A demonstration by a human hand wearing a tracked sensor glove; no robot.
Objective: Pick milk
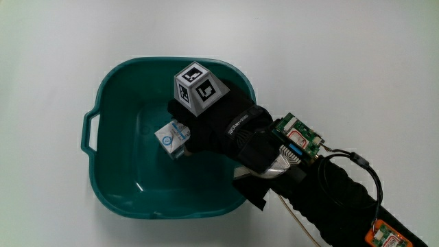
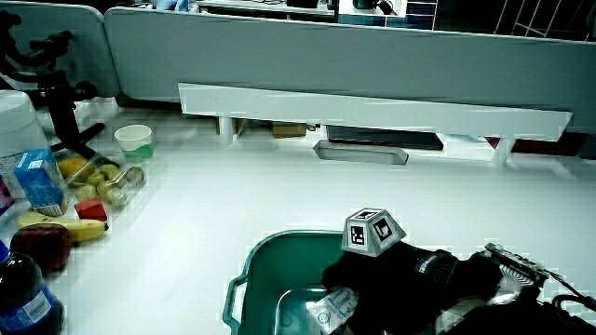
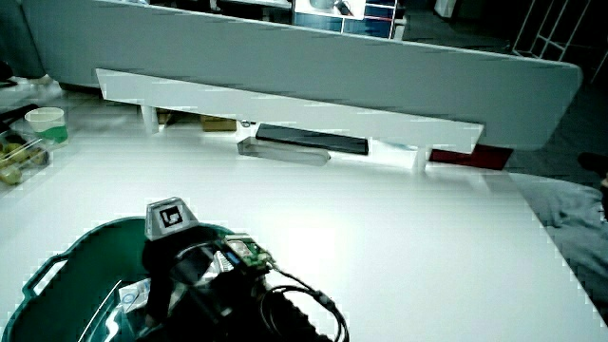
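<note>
A small white and blue milk carton (image 1: 173,138) lies inside the teal basin (image 1: 116,189). The hand (image 1: 218,123), in a black glove with a patterned cube (image 1: 198,88) on its back, reaches down into the basin with its fingers curled around the carton. In both side views the carton (image 2: 333,308) (image 3: 132,298) peeks out just under the glove (image 2: 400,279) (image 3: 185,275). The forearm with a green circuit board (image 1: 299,138) passes over the basin's rim.
At the table's edge in a side view stand a blue carton (image 2: 39,179), a tray of fruit (image 2: 101,181), a banana (image 2: 65,228), an apple (image 2: 41,245), a dark bottle (image 2: 26,298) and a white cup (image 2: 135,140). A low partition (image 2: 372,112) bounds the table.
</note>
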